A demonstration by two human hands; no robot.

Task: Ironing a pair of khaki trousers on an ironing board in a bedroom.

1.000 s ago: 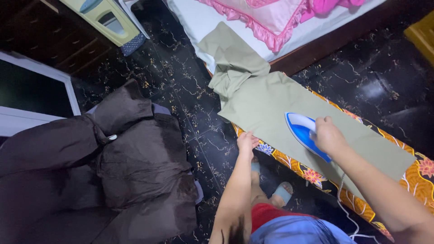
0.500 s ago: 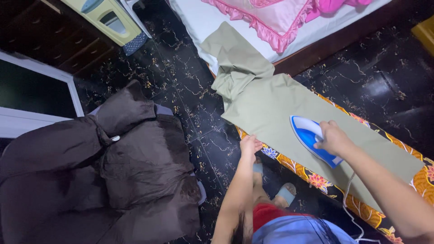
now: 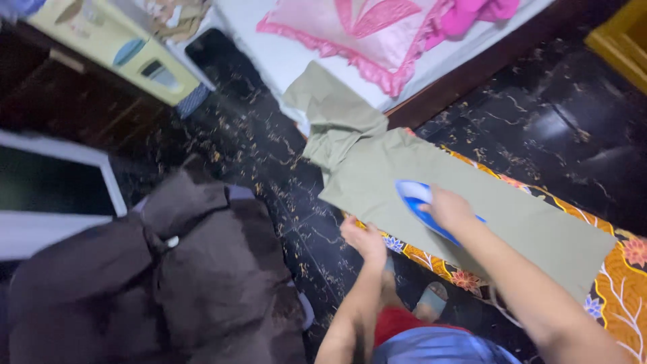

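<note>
Lying flat on the floral ironing bench (image 3: 627, 276), the olive-green cloth (image 3: 404, 178) carries a blue-and-white iron (image 3: 412, 194), right hand (image 3: 448, 209) clenched around it; left hand (image 3: 364, 239) presses the cloth's near edge, fingers loosely curled.

Dim room, heavy motion blur

Pink pillow (image 3: 367, 34) on bed; dark, perhaps brown, garment (image 3: 155, 283) heaped left.

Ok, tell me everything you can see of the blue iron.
The blue iron has a blue body with a paler, whitish tip. It sits flat on the olive-green cloth spread over the floral-covered ironing board, tip toward the bed. The right hand grips its handle, hiding most of it.
</note>
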